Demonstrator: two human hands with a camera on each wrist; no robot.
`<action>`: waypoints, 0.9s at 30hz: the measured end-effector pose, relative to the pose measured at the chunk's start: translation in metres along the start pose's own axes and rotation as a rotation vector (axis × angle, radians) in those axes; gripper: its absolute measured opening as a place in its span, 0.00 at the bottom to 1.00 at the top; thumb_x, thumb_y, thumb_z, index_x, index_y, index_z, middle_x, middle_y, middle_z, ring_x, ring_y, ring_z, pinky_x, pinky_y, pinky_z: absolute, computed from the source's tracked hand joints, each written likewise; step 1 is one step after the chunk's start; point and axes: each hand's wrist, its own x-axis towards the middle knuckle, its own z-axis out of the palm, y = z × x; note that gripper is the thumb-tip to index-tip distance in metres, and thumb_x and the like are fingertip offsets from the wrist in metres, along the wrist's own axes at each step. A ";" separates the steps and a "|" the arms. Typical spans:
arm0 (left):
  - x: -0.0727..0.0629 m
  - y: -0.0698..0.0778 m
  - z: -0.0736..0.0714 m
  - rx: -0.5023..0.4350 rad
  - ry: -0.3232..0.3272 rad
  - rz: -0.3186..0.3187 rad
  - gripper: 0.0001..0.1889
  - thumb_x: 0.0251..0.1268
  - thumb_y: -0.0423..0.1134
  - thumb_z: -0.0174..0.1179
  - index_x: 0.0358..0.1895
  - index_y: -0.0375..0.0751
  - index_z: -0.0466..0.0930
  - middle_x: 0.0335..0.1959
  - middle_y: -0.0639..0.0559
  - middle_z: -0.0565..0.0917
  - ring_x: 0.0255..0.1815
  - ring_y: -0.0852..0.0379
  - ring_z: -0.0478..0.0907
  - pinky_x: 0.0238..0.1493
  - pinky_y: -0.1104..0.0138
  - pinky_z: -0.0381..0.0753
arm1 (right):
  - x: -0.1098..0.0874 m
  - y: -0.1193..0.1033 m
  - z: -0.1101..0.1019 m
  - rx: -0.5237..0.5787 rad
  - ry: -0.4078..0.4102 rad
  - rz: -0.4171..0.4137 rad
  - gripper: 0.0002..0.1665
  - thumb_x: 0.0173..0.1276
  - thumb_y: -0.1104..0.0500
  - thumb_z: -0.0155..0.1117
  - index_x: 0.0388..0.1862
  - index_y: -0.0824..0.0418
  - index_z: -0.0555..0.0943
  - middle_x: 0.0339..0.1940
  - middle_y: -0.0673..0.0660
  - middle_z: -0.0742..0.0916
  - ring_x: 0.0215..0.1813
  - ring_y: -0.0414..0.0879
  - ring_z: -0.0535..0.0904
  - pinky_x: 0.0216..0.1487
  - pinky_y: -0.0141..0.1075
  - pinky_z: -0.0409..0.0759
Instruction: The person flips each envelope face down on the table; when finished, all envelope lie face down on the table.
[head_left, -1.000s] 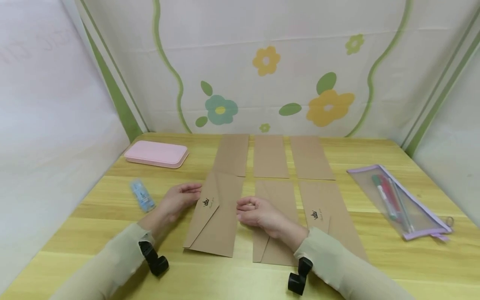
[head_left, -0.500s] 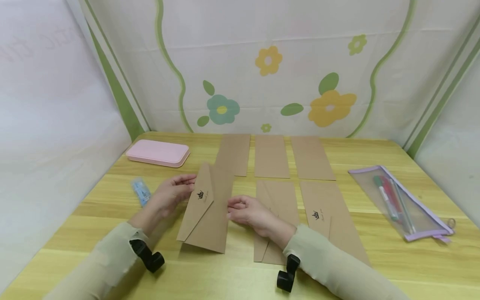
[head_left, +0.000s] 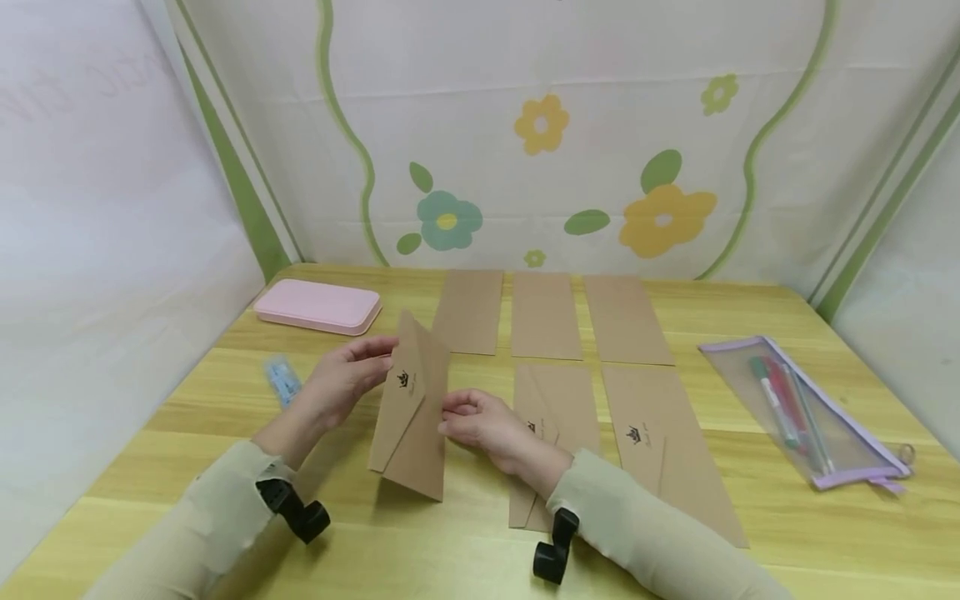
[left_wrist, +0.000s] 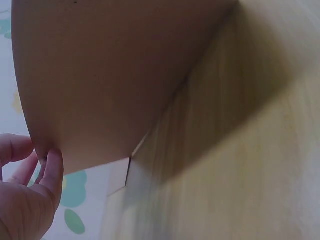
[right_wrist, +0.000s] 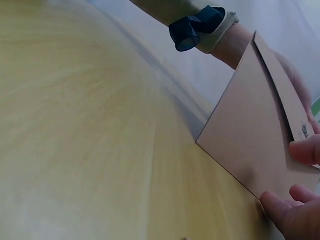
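Note:
A brown kraft envelope with a pointed flap and a printed black crown stands tilted on its long edge in the head view. My left hand pinches its raised left edge between thumb and fingers, as the left wrist view also shows. My right hand holds the lower right edge, its thumb against the flap side. Beneath my right forearm lies a second flapped envelope, partly covered. A third envelope with a crown print lies to its right, also partly hidden by the sleeve.
Three plain brown envelopes lie in a row at the back of the wooden table. A pink case sits back left, with a small blue packet in front of it. On the right lies a mesh zip pouch containing pens.
The envelope has been tipped from nearly flat to steeply upright, its left edge raised by my left hand. My right hand has shifted left along with its right edge.

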 end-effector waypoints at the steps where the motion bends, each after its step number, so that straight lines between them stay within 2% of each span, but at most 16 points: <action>1: 0.001 0.001 0.001 0.000 -0.003 0.007 0.25 0.65 0.28 0.52 0.64 0.26 0.60 0.48 0.56 0.75 0.46 0.66 0.76 0.50 0.75 0.75 | 0.000 0.000 0.001 0.005 0.004 -0.002 0.27 0.60 0.70 0.57 0.59 0.76 0.65 0.61 0.71 0.73 0.61 0.57 0.72 0.59 0.40 0.73; 6: 0.003 0.004 0.010 -0.013 -0.012 0.036 0.25 0.65 0.28 0.52 0.63 0.24 0.60 0.48 0.56 0.76 0.46 0.66 0.77 0.50 0.74 0.76 | 0.003 0.002 0.004 0.031 0.026 -0.001 0.26 0.61 0.68 0.57 0.58 0.75 0.66 0.58 0.69 0.75 0.52 0.47 0.76 0.57 0.38 0.75; 8: 0.005 0.005 0.014 -0.004 -0.021 0.052 0.25 0.65 0.28 0.52 0.63 0.23 0.60 0.50 0.53 0.76 0.46 0.65 0.77 0.50 0.73 0.76 | 0.004 0.003 0.004 0.053 0.046 -0.003 0.26 0.61 0.68 0.56 0.58 0.75 0.66 0.58 0.67 0.76 0.50 0.45 0.76 0.56 0.39 0.75; 13: 0.008 0.008 0.024 0.026 -0.047 0.082 0.24 0.64 0.28 0.52 0.62 0.21 0.60 0.56 0.40 0.71 0.47 0.65 0.76 0.51 0.72 0.75 | 0.001 0.001 0.007 0.119 0.093 -0.025 0.23 0.63 0.68 0.55 0.57 0.76 0.68 0.56 0.65 0.77 0.51 0.46 0.77 0.58 0.42 0.75; 16: 0.010 0.009 0.030 0.028 -0.065 0.080 0.23 0.64 0.28 0.51 0.61 0.21 0.60 0.57 0.36 0.70 0.47 0.64 0.75 0.52 0.72 0.75 | -0.002 0.000 0.006 0.126 0.090 -0.034 0.22 0.64 0.68 0.55 0.56 0.75 0.71 0.55 0.64 0.79 0.52 0.47 0.77 0.57 0.43 0.75; 22: 0.015 0.008 0.040 0.046 -0.068 0.055 0.23 0.65 0.29 0.51 0.62 0.25 0.61 0.56 0.37 0.68 0.49 0.58 0.74 0.51 0.70 0.77 | -0.007 -0.007 0.004 0.059 0.084 -0.039 0.19 0.65 0.66 0.56 0.53 0.75 0.73 0.48 0.61 0.82 0.48 0.46 0.80 0.54 0.43 0.77; 27: 0.018 0.008 0.049 0.080 -0.064 0.040 0.22 0.66 0.31 0.51 0.62 0.30 0.62 0.57 0.37 0.68 0.57 0.45 0.69 0.54 0.62 0.77 | -0.012 -0.019 0.004 -0.029 0.099 -0.088 0.16 0.64 0.65 0.58 0.49 0.73 0.74 0.44 0.58 0.82 0.44 0.43 0.80 0.53 0.43 0.78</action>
